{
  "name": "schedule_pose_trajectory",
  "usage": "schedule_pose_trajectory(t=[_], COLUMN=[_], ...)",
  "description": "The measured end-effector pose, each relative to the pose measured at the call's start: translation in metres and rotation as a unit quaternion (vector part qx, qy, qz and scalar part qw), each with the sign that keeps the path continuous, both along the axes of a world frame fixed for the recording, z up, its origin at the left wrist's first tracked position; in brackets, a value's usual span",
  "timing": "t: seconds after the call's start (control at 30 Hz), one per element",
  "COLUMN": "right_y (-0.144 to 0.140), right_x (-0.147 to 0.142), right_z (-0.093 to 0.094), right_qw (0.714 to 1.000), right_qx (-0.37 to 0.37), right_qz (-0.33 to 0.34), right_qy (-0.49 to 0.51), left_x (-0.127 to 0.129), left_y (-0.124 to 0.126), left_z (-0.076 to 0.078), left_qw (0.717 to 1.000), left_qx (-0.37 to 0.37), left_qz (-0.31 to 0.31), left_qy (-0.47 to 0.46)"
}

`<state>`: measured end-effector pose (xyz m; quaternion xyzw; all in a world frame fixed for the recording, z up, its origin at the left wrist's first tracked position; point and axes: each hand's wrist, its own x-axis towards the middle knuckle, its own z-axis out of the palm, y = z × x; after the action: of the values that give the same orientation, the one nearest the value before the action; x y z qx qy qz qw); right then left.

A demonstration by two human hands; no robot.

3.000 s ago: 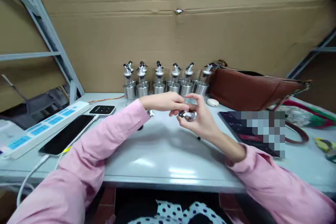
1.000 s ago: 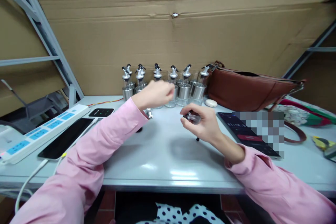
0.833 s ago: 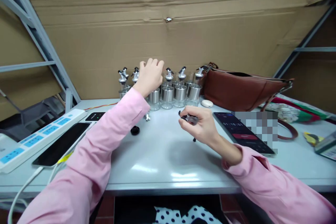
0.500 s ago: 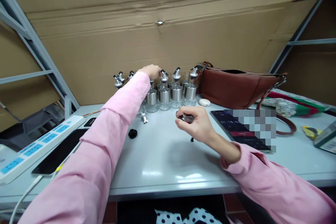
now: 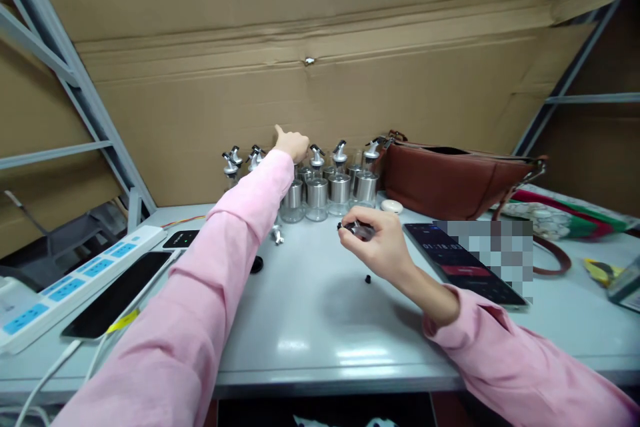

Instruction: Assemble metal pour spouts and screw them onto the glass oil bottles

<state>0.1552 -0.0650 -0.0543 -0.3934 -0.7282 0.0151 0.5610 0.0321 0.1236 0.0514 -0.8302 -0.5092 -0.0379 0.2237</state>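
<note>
Head view: the left hand (image 5: 291, 143) reaches over the cluster of small clear glass dispenser bottles with steel sleeves and spouted caps (image 5: 325, 181) at the grey table's (image 5: 310, 320) rear (their contents cannot be told), its grip hidden. The right hand (image 5: 383, 250) pinches a loose silver spout cap (image 5: 356, 229) above the tabletop.

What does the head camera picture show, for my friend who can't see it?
A person in pink sleeves sits at a grey table, the left hand reaching far back to a cluster of small glass bottles with metal pour spouts. The right hand holds one loose spout above the table. A brown bag and a phone lie to the right.
</note>
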Motion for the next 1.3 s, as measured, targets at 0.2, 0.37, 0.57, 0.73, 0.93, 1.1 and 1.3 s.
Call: schedule_pose_trajectory(t=[0.2,0.37,0.57,0.73,0.93,1.1,1.3], right_y=[-0.001,-0.002,-0.001,0.003,0.008,0.007,0.003], right_x=[0.000,0.000,0.002,0.001,0.002,-0.001,-0.012], right_z=[0.000,0.000,-0.004,-0.007,-0.009,-0.012,0.016], right_qw=[0.999,0.996,0.992,0.989,0.980,0.987,0.969], right_qx=[0.041,0.087,0.117,0.083,0.041,0.026,0.079], right_qz=[-0.024,-0.027,-0.041,-0.061,-0.022,0.019,0.056], right_qy=[0.013,0.018,0.027,0.106,0.193,0.160,0.225], left_x=[-0.003,0.001,-0.006,-0.016,-0.013,-0.014,-0.018], left_y=[-0.004,-0.010,-0.029,-0.076,-0.123,-0.139,-0.147], left_z=[0.007,0.039,0.098,0.062,-0.038,-0.078,-0.098], left_qw=[0.992,0.947,0.839,0.787,0.662,0.652,0.671], left_qx=[0.096,0.212,0.242,0.013,-0.274,-0.243,-0.226], left_qz=[-0.036,-0.071,-0.141,-0.205,-0.254,-0.338,-0.306], left_qy=[-0.067,-0.229,-0.466,-0.582,-0.650,-0.634,-0.636])
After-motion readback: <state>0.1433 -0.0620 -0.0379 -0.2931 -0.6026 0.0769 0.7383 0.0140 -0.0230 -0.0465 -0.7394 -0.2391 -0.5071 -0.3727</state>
